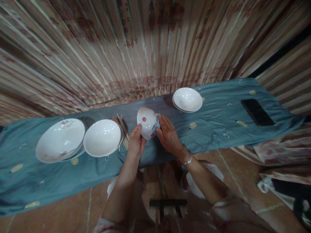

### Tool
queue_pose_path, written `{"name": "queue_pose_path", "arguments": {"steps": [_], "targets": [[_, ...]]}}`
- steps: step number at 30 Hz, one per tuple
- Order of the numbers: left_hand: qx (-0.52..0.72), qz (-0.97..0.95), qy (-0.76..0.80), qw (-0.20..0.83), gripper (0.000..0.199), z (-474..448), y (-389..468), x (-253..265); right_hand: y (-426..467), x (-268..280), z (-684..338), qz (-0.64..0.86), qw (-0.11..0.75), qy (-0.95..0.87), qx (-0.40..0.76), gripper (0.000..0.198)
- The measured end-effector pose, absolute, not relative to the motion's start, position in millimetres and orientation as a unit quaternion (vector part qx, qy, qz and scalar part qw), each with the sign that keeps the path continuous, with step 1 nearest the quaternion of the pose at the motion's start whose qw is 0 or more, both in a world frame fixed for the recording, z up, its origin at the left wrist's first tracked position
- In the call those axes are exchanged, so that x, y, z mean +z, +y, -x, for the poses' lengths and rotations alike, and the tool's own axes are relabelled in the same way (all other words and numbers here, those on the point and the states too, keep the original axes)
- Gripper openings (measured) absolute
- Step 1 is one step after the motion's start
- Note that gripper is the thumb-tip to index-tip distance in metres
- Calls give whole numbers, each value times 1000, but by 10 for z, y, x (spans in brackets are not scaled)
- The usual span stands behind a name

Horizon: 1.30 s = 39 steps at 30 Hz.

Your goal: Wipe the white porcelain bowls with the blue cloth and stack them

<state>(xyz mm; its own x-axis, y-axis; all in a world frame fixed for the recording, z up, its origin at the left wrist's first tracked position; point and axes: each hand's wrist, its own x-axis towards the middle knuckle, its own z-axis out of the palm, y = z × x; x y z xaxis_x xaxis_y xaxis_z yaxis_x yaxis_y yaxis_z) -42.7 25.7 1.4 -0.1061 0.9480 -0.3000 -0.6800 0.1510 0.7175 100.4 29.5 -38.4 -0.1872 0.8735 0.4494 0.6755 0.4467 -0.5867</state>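
Note:
A white bowl [146, 120] with red marks on its outside is tilted on its side above the table. My left hand [136, 139] grips its rim, thumb on the outer wall. With a bluish cloth [157, 122] bunched under its fingers, my right hand [169, 134] presses against the bowl's foot. To the left, several wooden chopsticks [124, 131] lie beside a stack of white bowls [102, 137]. Further left stand larger flowered bowls [60, 140], also stacked. Another small stack of white bowls [187, 99] sits to the right, near the back edge.
A teal patterned cloth [213, 136] covers the long, narrow table. A dark phone [257, 112] lies at its right end. Pleated curtains [150, 48] hang close behind the table. Below, there is a tiled floor [75, 212].

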Motion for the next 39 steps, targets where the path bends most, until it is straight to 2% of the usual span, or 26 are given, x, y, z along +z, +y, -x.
{"name": "queue_pose_path", "arguments": {"steps": [16, 26, 34, 39], "targets": [[630, -145, 409, 644, 30, 431, 265, -6, 216, -314, -942, 566, 331, -752, 69, 48], [633, -156, 403, 643, 35, 443, 277, -23, 184, -305, -946, 558, 331, -761, 10, 41], [635, -148, 404, 642, 32, 442, 272, -22, 183, -265, -958, 555, 331, -761, 46, 40], [635, -144, 406, 641, 36, 444, 275, -22, 177, -257, -960, 550, 342, -761, 27, 37]]}}
